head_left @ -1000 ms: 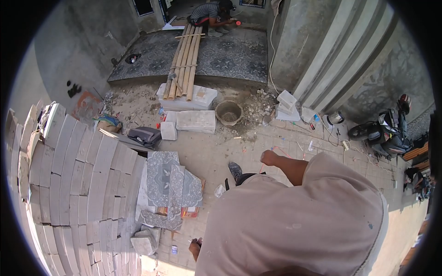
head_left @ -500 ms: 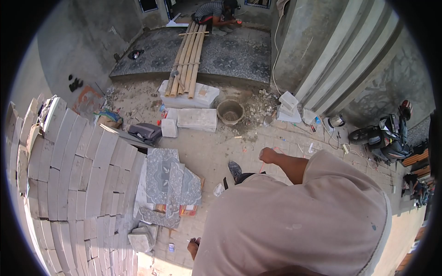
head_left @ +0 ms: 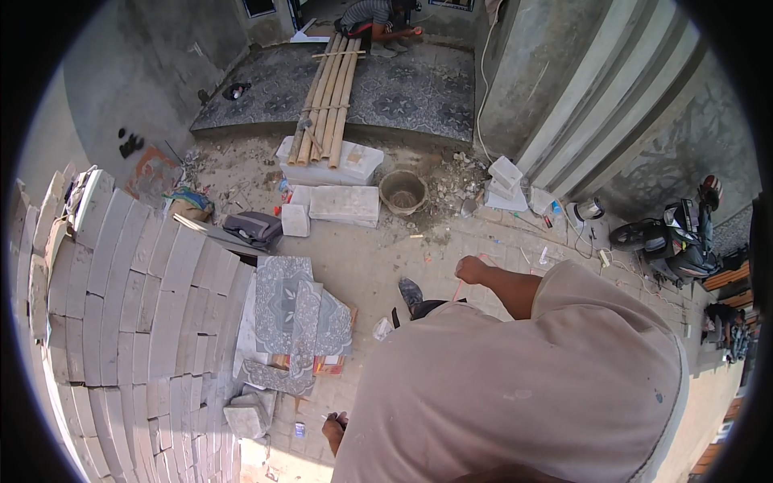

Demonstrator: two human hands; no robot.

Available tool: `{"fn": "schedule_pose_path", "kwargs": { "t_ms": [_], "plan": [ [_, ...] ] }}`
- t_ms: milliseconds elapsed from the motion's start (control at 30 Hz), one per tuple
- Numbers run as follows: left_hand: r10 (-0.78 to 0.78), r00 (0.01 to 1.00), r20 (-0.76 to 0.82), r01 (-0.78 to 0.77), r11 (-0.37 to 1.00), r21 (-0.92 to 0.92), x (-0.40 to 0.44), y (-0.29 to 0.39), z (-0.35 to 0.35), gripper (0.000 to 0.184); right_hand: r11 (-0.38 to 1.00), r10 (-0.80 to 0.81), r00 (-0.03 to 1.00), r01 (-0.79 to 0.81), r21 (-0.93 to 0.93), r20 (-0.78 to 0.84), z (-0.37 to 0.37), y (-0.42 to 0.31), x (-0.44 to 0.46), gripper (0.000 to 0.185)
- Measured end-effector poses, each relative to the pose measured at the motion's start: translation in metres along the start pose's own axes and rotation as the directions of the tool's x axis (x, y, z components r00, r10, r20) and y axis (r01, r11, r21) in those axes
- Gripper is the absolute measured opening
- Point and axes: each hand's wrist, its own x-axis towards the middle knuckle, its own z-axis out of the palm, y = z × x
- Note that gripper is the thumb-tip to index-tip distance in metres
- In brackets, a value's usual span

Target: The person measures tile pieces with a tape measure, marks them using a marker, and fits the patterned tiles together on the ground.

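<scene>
My right hand [head_left: 472, 270], at the end of the bent arm, is closed on a thin pinkish-orange string [head_left: 458, 291]. The string shows beside the fingers and hangs below them. Low on the left, my left hand [head_left: 333, 431] is partly hidden by my beige shirt [head_left: 515, 386]. Its fingers are closed around a small, thin white stick [head_left: 328, 416], whose kind I cannot make out. Between the hands are a dark shoe [head_left: 411, 294] and a crumpled white wrapper [head_left: 382, 328] on the paving. Grey patterned tiles [head_left: 282, 302] lie stacked left of the shoe.
A wall of stacked pale blocks [head_left: 145, 298] fills the left. Ahead are a mortar bucket [head_left: 403, 193], white blocks [head_left: 345, 204] and bamboo poles [head_left: 328, 109] resting on the tiled step [head_left: 241, 113]. Another person [head_left: 374, 24] crouches there. A motorcycle [head_left: 672, 241] stands at the right.
My left hand has shifted slightly left, showing more of its wrist. My right hand remains nearly where it was, still holding the string.
</scene>
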Motion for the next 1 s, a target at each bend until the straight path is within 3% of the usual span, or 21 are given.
{"fn": "schedule_pose_path", "kwargs": {
  "t_ms": [67, 200, 267, 400, 567, 800, 1000],
  "plan": [
    [0.011, 1.0, 0.003, -0.011, 1.0, 0.023, -0.004, 0.003, 0.001, 0.027, 0.955, -0.211, 0.978, 0.206, -0.215, -0.001, 0.022, 0.019, 0.015, 0.022],
    [0.005, 1.0, -0.011, -0.005, 1.0, -0.018, -0.005, 0.005, 0.003, 0.026, 0.961, -0.202, 0.979, 0.2, -0.19, 0.006, 0.011, 0.007, 0.008, 0.021],
    [-0.027, 1.0, -0.009, 0.026, 0.998, -0.052, -0.001, 0.004, 0.005, 0.026, 0.885, -0.337, 0.94, 0.334, -0.325, 0.049, 0.01, 0.006, 0.009, 0.02],
    [-0.027, 0.999, 0.024, 0.027, 0.999, -0.016, 0.009, -0.004, 0.004, 0.027, 0.951, -0.249, 0.968, 0.244, -0.192, -0.007, 0.014, 0.004, 0.003, 0.02],
    [-0.003, 0.999, 0.039, 0.006, 0.998, -0.068, 0.017, -0.016, 0.01, 0.029, 0.86, -0.374, 0.927, 0.359, -0.364, 0.029, 0.027, 0.019, 0.009, 0.016],
    [-0.03, 0.999, 0.026, 0.031, 0.999, -0.026, 0.002, -0.012, 0.02, 0.027, 0.921, -0.284, 0.959, 0.277, -0.274, 0.014, 0.035, 0.023, 0.009, 0.014],
    [-0.053, 0.999, 0.001, 0.053, 0.998, -0.035, -0.014, -0.007, 0.024, 0.025, 0.863, -0.324, 0.943, 0.327, -0.384, 0.076, 0.024, 0.012, -0.002, 0.013]
  ]
}}
